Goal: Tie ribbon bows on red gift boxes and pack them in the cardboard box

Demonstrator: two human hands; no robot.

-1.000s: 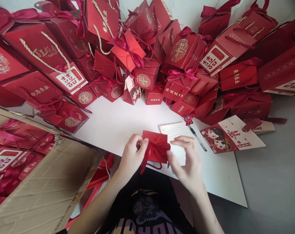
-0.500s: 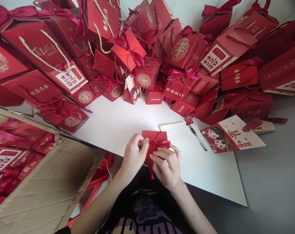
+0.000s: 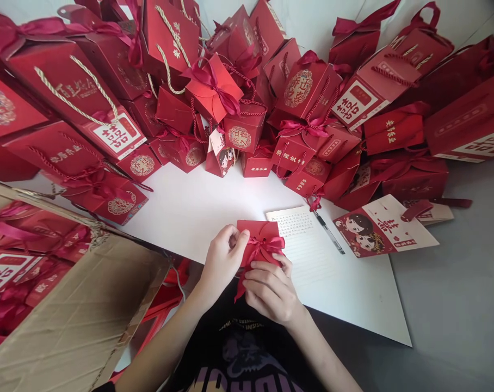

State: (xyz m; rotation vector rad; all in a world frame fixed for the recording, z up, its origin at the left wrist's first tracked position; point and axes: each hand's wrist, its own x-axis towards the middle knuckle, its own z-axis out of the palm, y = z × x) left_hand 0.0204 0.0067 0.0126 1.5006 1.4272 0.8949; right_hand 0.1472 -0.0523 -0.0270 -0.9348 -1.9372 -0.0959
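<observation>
A small red gift box (image 3: 245, 228) is held near the table's front edge, with a dark red satin ribbon (image 3: 266, 246) tied in a bow across its top. My left hand (image 3: 224, 256) is closed at the box's left side, thumb and fingers pinched where the bow's left loop meets the edge. Its fingertips are partly hidden. My right hand (image 3: 273, 288) curls round the lower right side of the box, fingers bent over its top below the bow. A ribbon tail hangs beneath the box between my hands.
Red gift boxes (image 3: 253, 164) with ribbons and rope handles are piled along the back. A written notepad (image 3: 308, 256), a pen (image 3: 329, 234) and a flat printed card box (image 3: 388, 226) lie to the right. An open cardboard carton (image 3: 92, 299) holds more boxes at left.
My right hand has slid down off the bow's right loop onto the lower part of the box. The bow now shows more fully, and the hanging ribbon tail has shifted left.
</observation>
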